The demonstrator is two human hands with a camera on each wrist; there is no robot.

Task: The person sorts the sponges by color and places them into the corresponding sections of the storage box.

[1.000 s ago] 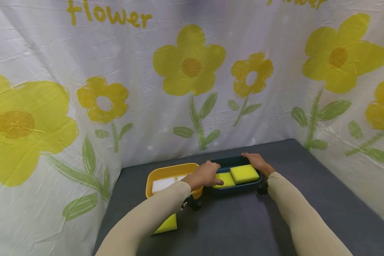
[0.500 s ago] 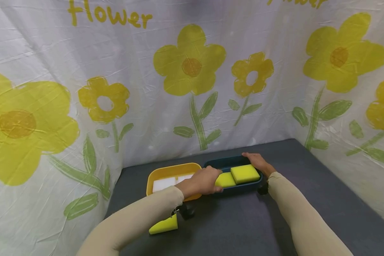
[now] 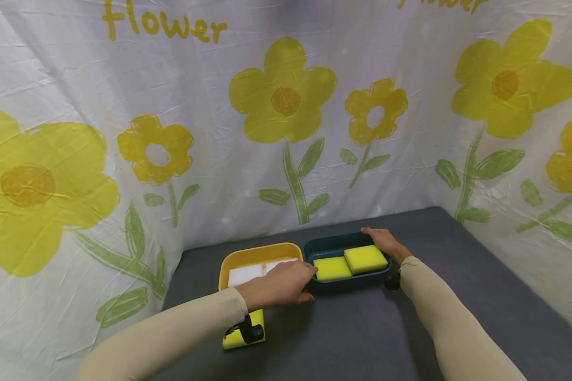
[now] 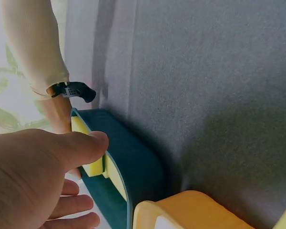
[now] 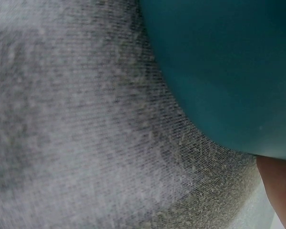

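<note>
A dark teal container [image 3: 336,244] holds two yellow sponges, one lying flat [image 3: 332,269] and the other [image 3: 366,260] leaning over its edge. My right hand [image 3: 385,244] holds the container's right end, its fingers around the far corner; in the right wrist view only a bit of finger [image 5: 279,183] shows beside the wall. Over the front of an orange-yellow container [image 3: 259,253], my left hand [image 3: 281,283] is empty, its fingers loose near the teal container's left end. White sponges, one of them [image 3: 244,274] at the left, lie in the orange-yellow container, partly hidden by the left hand.
Another yellow sponge [image 3: 255,338] lies on the dark grey tabletop [image 3: 352,338], partly behind the left wrist camera [image 3: 251,332]. The two containers stand side by side, ends close together. A white curtain [image 3: 209,95] with printed yellow flowers hangs behind the table.
My left hand has drawn back from the flat yellow sponge in the teal container, moving left and nearer to me, uncovering that sponge. The right hand stays at the container's right end.
</note>
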